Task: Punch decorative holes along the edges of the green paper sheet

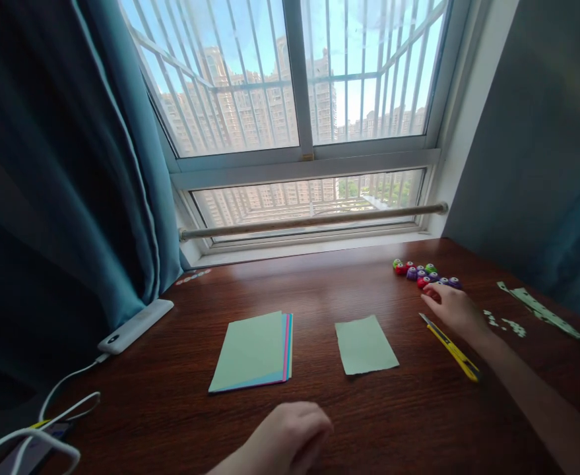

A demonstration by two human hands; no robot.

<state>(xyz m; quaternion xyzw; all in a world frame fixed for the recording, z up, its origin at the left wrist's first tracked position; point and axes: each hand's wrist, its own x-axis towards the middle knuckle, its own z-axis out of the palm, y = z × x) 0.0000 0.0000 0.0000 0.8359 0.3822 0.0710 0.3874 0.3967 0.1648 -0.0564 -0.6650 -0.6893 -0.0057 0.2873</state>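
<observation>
My right hand reaches over the table's right side, its fingertips at the near edge of a cluster of small red, purple and green round toys. Whether the fingers touch one cannot be made out. Below that hand lies a yellow utility knife. My left hand is at the bottom middle with curled fingers, and its inside is hidden. A pale green paper piece with uneven edges lies in the middle. Left of it sits a stack of coloured paper, pale green on top.
Green paper strips and small paper scraps lie at the right. A white phone with a cable is at the left, beside a blue curtain. The brown table reaches a barred window.
</observation>
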